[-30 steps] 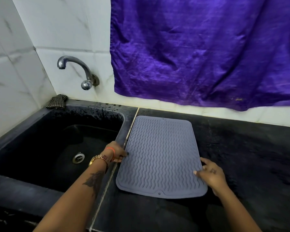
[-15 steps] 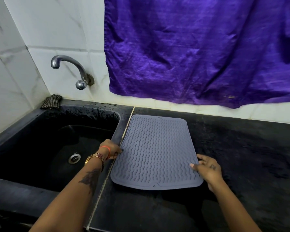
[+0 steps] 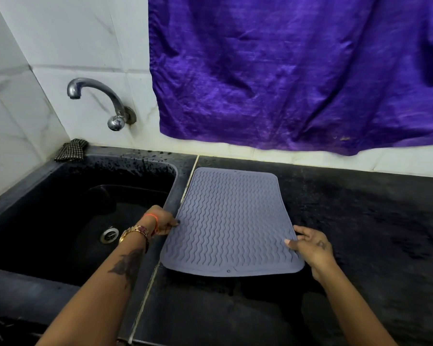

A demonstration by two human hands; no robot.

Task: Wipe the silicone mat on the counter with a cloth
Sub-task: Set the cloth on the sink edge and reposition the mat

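Near the bottom edge both forearms run out of frame, so nothing past the elbows shows. Left hand (image 3: 161, 219) grasps the left edge of the silicone mat (image 3: 231, 222), thumb on top, other fingers hidden under the mat. Right hand (image 3: 310, 245) pinches the right edge near the front corner, thumb on top, fingers partly tucked below. Mat's near end looks raised off the desk (image 3: 360, 221) with a shadow beneath; can't tell how much of the far end touches. Mat is grey, wavy ribbed, small hole at front edge centre, lying just right of the sink (image 3: 60, 208), its left edge over the pale seam between sink rim and desk.

Sink: dark basin, metal drain (image 3: 108, 234) at the bottom, nothing else visible inside; interior too dark for detail. Droplets or specks on the back rim. Checked cloth (image 3: 71, 150) folded at the back-left corner of the sink rim, against the wall.

Desk is dark stone, mottled. Chrome tap (image 3: 99, 101) comes out of white marbled wall tiles. Purple fabric (image 3: 298, 71) hangs over the wall behind the desk, cut off at top and right.
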